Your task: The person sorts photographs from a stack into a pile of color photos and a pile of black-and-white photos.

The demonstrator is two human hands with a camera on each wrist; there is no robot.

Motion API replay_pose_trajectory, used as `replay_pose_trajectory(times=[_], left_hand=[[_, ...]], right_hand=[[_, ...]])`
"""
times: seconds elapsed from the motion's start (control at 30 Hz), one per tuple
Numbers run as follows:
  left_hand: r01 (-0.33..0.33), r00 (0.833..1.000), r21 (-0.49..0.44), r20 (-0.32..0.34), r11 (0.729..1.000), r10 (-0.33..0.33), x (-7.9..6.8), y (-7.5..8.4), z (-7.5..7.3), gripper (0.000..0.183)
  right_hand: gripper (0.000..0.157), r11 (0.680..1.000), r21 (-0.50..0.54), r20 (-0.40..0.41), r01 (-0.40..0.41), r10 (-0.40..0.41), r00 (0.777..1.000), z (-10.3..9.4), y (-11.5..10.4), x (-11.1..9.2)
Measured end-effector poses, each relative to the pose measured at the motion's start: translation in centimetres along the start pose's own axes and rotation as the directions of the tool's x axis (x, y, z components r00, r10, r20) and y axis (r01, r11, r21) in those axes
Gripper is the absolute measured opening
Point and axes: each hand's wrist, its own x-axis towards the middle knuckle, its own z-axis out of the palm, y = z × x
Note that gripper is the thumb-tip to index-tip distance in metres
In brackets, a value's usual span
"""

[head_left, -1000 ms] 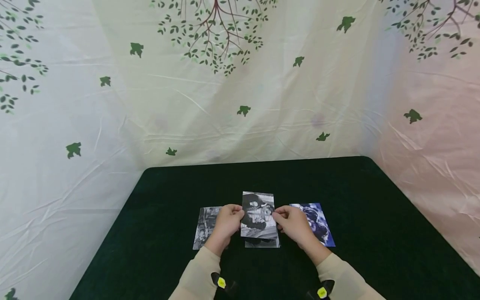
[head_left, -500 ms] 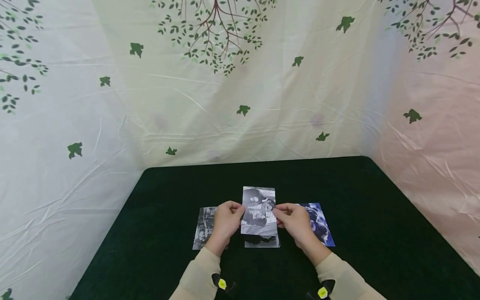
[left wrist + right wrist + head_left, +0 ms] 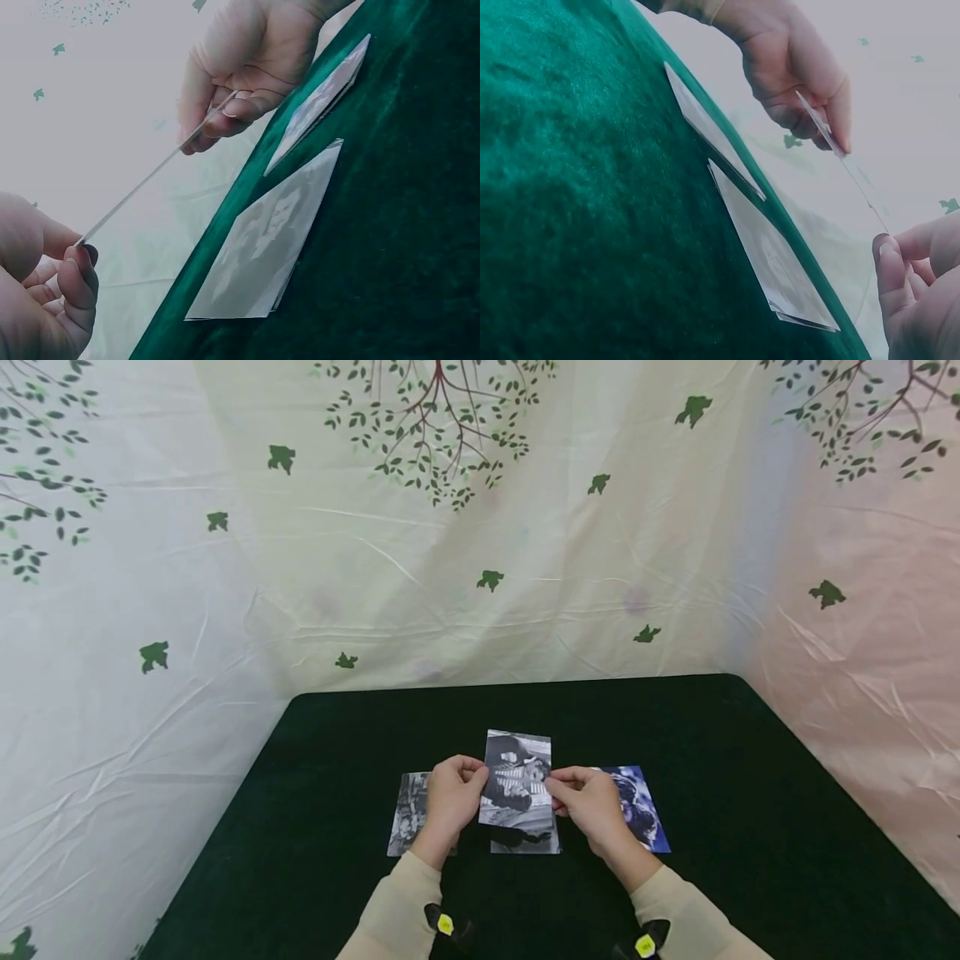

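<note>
My left hand (image 3: 453,793) pinches the left edge of a black-and-white photo (image 3: 516,781). At its right edge, the thumb and fingers of my right hand (image 3: 591,802) pinch the same photo. It is held up off the table, seen almost edge-on in the left wrist view. Underneath lies a small pile of black-and-white photos (image 3: 525,843), mostly covered by the held one in the head view; the left wrist view shows this pile (image 3: 262,232) more fully. Another black-and-white photo (image 3: 408,810) lies to the left, partly behind my left hand. A blue-toned photo (image 3: 637,806) lies to the right, partly behind my right hand.
A dark green cloth (image 3: 337,877) covers the table, whose far edge has rounded corners. Behind and at both sides hangs a pale curtain (image 3: 420,585) printed with leaves and branches. Each sleeve carries a dark strap with a yellow marker (image 3: 446,925).
Both hands have lifted the photo slightly up and away, so more of the pile under it shows. Its tilt has shifted a little, and a glare at half a second ago has faded.
</note>
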Motion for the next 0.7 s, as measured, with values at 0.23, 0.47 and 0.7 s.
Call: replay_pose_trajectory(times=[0.23,0.47,0.7], left_hand=[[0.004,0.999,-0.011,0.038,1.0,-0.004,-0.1,0.4,-0.4,0.009],[0.029,0.997,-0.028,0.079,0.999,-0.026,-0.5,0.5,-1.8,0.01],[0.026,0.997,-0.005,0.066,1.0,-0.026,-1.0,0.6,-4.0,0.01]], right_hand=[[0.019,1.0,0.004,-0.003,-0.004,0.004,1.0,-0.4,-0.4,-0.4],[0.018,1.0,0.011,0.009,0.014,-0.014,1.0,0.2,-1.2,-1.1],[0.015,0.995,0.071,-0.003,0.071,-0.071,0.997,2.1,-1.9,-1.7]])
